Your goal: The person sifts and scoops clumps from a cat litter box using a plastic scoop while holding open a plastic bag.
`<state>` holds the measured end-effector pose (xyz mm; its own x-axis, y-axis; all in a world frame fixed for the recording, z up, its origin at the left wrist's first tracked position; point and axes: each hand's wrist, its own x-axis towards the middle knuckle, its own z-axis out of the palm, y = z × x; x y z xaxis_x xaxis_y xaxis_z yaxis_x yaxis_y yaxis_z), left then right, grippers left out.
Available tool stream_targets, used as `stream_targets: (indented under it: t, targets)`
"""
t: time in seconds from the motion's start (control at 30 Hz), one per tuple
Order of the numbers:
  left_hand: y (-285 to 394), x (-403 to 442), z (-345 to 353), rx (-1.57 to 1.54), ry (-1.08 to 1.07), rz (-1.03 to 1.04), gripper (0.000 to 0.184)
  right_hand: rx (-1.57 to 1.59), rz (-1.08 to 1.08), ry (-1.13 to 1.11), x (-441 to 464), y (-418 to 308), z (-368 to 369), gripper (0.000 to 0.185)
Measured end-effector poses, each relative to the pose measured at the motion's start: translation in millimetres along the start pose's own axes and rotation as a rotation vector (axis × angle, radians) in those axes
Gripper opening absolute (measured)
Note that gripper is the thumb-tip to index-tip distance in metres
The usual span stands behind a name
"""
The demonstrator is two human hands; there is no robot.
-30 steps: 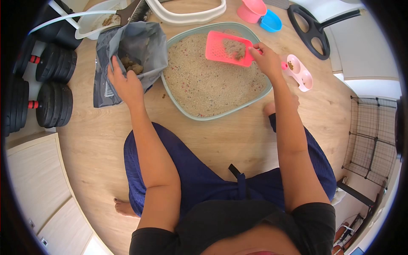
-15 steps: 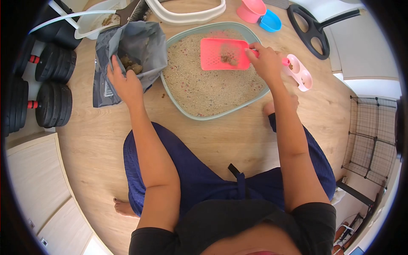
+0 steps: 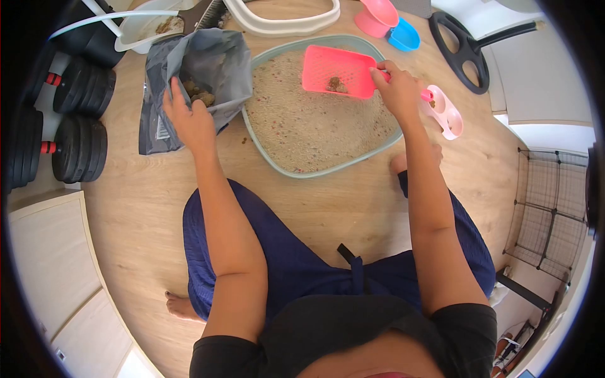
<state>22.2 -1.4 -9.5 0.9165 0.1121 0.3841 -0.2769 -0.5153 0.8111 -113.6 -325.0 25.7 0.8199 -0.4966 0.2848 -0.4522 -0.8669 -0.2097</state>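
Note:
My right hand [image 3: 399, 90] is closed round the handle of a pink slotted litter scoop [image 3: 320, 66]. The scoop hangs over the litter box [image 3: 268, 160], a grey-green tray filled with beige litter [image 3: 321, 135]. A few brown clumps [image 3: 336, 84] lie in the scoop near its lower edge. On the left, my left hand [image 3: 191, 121] grips the near rim of a grey plastic bag [image 3: 224, 63], keeping its mouth wide. Brown clumps [image 3: 203, 96] show inside the bag, partly behind my fingers.
Behind the box lie a white rim frame [image 3: 283, 26], a pink bowl [image 3: 377, 17] and a blue bowl [image 3: 404, 36]. A pink double dish [image 3: 447, 116] sits at right. A dustpan [image 3: 142, 31] is at upper left, dumbbells [image 3: 80, 148] at far left, a wire rack [image 3: 545, 211] at right.
The scoop has risen slightly and tilted; the loose litter in it has thinned, leaving clumps. My left hand still holds the bag rim. The view has shifted a little.

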Motion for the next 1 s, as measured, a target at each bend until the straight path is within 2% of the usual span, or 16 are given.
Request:
stream_targets:
  t: [0.13,0.23,0.3,0.4,0.47,0.6,0.67,0.8,0.9,0.97,1.0]
  targets:
    - [-1.9,-1.1,1.5,0.08,0.007,0.025,0.058,-0.072,-0.106,0.085,6.4,-17.5,3.7,0.026]
    - [-0.5,-0.5,-0.7,0.087,0.009,0.037,0.058,-0.068,-0.136,0.157,16.5,-59.4,4.7,0.025]
    - [-0.5,-0.3,-0.5,0.069,0.004,0.029,0.058,-0.116,-0.393,0.399,18.8,-95.1,8.9,0.026]
    - [-3.6,0.7,-1.0,0.058,0.005,0.052,0.058,-0.06,-0.454,0.342,11.2,-148.0,14.9,0.028]
    - [-4.6,0.1,-0.3,0.061,0.011,0.049,0.058,0.026,-0.643,0.404,7.8,-167.2,26.5,0.031]
    - [-4.9,0.8,-1.3,0.036,0.032,0.017,0.057,0.075,-0.683,0.377,1.6,-177.0,37.3,0.033]
    - [-1.2,0.0,-1.1,0.036,0.014,0.028,0.058,0.193,-0.624,0.341,1.3,-173.2,37.9,0.033]
    - [-1.5,-0.5,-0.4,0.037,0.017,0.025,0.058,0.134,-0.589,0.291,-1.3,-158.1,36.0,0.042]
    - [-1.5,-0.5,0.5,0.023,-0.006,0.027,0.058,0.074,-0.58,0.221,-4.3,-146.3,32.9,0.039]
    - [-2.0,-0.4,1.3,0.081,0.079,0.043,0.058,0.22,-0.502,0.079,-8.0,-135.1,29.0,0.04]
    - [-1.1,0.9,0.1,0.064,0.093,0.017,0.059,0.209,-0.491,0.083,-6.9,-125.1,23.6,0.04]
